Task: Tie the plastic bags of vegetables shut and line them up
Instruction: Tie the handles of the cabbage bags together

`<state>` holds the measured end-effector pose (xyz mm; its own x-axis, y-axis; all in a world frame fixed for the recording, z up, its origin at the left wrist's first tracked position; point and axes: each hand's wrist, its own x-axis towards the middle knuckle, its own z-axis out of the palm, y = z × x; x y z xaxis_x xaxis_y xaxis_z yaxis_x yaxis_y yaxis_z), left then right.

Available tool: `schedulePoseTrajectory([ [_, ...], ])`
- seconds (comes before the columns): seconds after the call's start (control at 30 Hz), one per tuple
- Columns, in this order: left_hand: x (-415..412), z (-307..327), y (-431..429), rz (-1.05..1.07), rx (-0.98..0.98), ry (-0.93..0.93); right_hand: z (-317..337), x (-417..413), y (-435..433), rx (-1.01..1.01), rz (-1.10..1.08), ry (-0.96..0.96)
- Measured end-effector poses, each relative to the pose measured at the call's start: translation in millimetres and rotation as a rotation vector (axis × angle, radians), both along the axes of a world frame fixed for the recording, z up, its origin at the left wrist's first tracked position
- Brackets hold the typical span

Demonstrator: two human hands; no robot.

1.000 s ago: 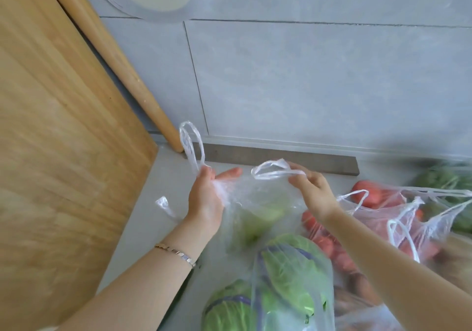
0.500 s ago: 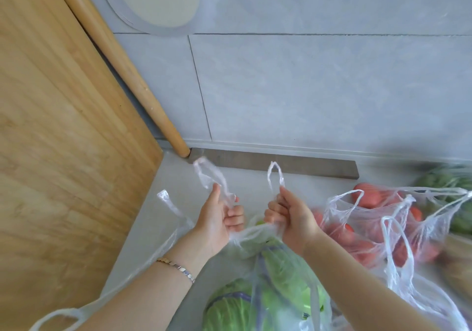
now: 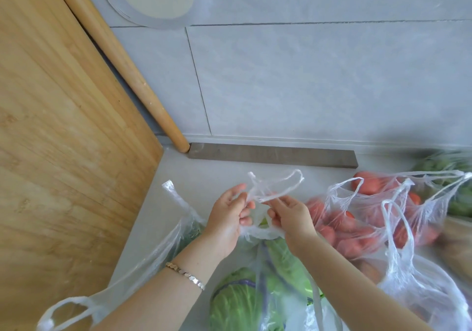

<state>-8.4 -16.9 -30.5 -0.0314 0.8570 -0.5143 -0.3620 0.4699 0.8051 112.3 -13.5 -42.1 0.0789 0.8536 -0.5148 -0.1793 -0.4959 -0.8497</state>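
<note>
A clear plastic bag of green cabbage sits low in the middle of the head view. Its two handles are crossed above it into a loose loop. My left hand pinches one handle and my right hand pinches the other, both hands close together over the bag's mouth. To the right lies a bag of red tomatoes with its handles hanging loose. Another clear bag lies at the lower right, and a bag with dark greens lies left of my left hand.
A large wooden board stands on the left, with a wooden rolling pin leaning against the grey tiled wall. A dark strip lies along the wall base. Green vegetables in a bag sit at the far right on the pale counter.
My hands drew together from holding the handles apart. The two handles are now crossed into a loop above the cabbage bag, and the bag's mouth is gathered.
</note>
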Motion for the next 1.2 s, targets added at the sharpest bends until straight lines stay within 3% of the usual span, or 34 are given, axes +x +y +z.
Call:
schedulePoseTrajectory([
  [0.23,14,-2,-8,-0.115,-0.022,0.170,3,-4,-21,0.275,0.149,-0.221],
  [0.37,17,2,-8,-0.093,0.004,0.213,2,4,-26,0.315,0.241,-0.073],
  [0.6,19,-5,-19,-0.096,0.023,0.322,-2,11,-15,0.276,-0.022,-0.060],
  [0.8,9,-8,-34,-0.168,0.381,0.569,-9,9,2,0.007,0.056,-0.337],
  [0.97,5,-2,-28,-0.184,0.560,0.705,1,-2,-5,0.247,0.377,-0.550],
  [1.03,1,-1,-19,-0.127,0.532,0.729,10,3,-10,0.268,0.494,-0.455],
  [1.1,-1,0,-11,-0.104,0.460,0.741,17,12,-14,0.207,0.562,-0.235],
  [1.2,2,-3,-5,-0.182,0.371,0.747,12,27,-15,0.192,0.552,-0.018],
])
